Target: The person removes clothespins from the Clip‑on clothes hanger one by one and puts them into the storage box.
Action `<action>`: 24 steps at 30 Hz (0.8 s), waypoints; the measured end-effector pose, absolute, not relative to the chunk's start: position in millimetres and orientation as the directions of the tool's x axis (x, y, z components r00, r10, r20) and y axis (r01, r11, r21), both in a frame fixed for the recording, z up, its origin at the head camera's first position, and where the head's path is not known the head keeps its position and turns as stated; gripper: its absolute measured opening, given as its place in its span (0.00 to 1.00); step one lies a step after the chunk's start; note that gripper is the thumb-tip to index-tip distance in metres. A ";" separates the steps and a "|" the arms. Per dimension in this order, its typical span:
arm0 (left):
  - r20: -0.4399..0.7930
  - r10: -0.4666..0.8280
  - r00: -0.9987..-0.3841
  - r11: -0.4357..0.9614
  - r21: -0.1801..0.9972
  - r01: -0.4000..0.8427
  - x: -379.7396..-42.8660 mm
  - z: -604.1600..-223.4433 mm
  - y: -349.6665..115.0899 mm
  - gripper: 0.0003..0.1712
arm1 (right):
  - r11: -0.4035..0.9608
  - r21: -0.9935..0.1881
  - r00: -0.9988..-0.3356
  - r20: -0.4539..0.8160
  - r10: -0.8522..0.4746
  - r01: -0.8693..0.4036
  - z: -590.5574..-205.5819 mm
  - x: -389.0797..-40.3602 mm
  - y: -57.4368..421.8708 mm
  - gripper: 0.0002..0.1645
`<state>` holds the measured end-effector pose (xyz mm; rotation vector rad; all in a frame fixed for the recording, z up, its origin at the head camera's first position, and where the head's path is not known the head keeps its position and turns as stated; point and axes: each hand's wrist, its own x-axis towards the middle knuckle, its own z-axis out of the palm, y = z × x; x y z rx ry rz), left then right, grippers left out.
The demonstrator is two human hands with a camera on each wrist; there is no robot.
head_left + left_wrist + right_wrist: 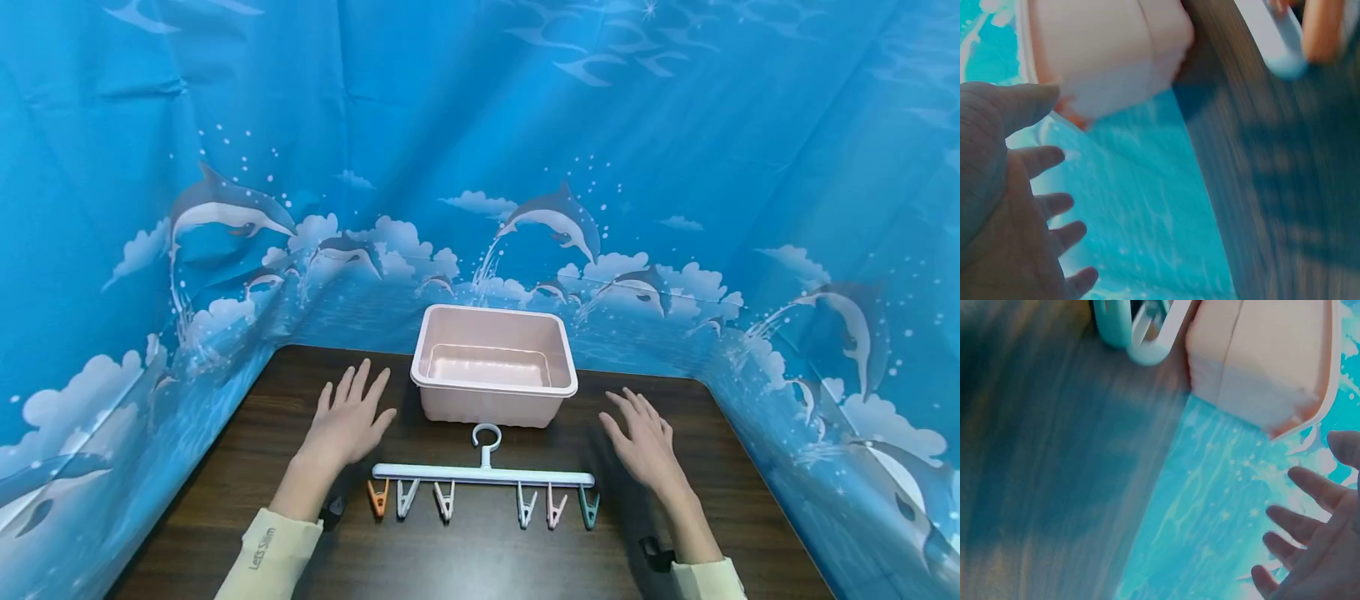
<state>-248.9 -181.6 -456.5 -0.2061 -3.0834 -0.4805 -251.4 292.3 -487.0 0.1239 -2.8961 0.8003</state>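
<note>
My left hand (347,423) hovers left of a pale pink plastic basin (495,407), fingers spread and holding nothing. On the basin's other side my right hand (643,442) is likewise spread, apart from everything. The basin's inside shows bare in the head view. In front of it lies a light blue clip hanger (483,475) with its hook toward the basin. Several clips hang from its bar: an orange clip (378,498) at the left end, pale grey, white and pink ones between, and a green clip (589,507) at the right end. Both wrist views show spread fingers near the basin.
The dark wooden table (480,558) carries the basin near its far edge. A blue curtain (450,125) printed with dolphins and clouds encloses the table at the back and both sides. Dark straps sit at both wrists, below pale yellow sleeves (272,554).
</note>
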 end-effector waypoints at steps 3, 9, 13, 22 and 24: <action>0.042 0.173 -0.984 0.930 0.321 0.177 -236.8 -455.2 -168.9 0.38 | 0.853 -0.497 -0.977 0.206 -0.060 -0.157 -486.9 -240.4 283.2 0.31; -0.014 0.282 -0.959 0.862 0.443 0.247 -226.5 -471.2 -142.5 0.28 | 0.807 -0.562 -0.984 0.125 -0.130 -0.179 -499.8 -232.9 259.6 0.20; -0.046 0.318 -0.947 0.830 0.496 0.254 -223.7 -486.4 -131.0 0.22 | 0.771 -0.616 -0.981 0.022 -0.191 -0.164 -514.5 -230.0 242.5 0.17; -0.046 0.408 -0.912 0.831 0.433 0.350 -223.2 -516.0 -106.2 0.17 | 0.780 -0.578 -0.952 -0.020 -0.306 -0.239 -536.6 -228.4 221.8 0.11; -0.034 0.423 -0.906 0.837 0.399 0.375 -222.6 -520.5 -103.7 0.16 | 0.787 -0.565 -0.947 -0.025 -0.319 -0.250 -538.2 -227.4 219.7 0.11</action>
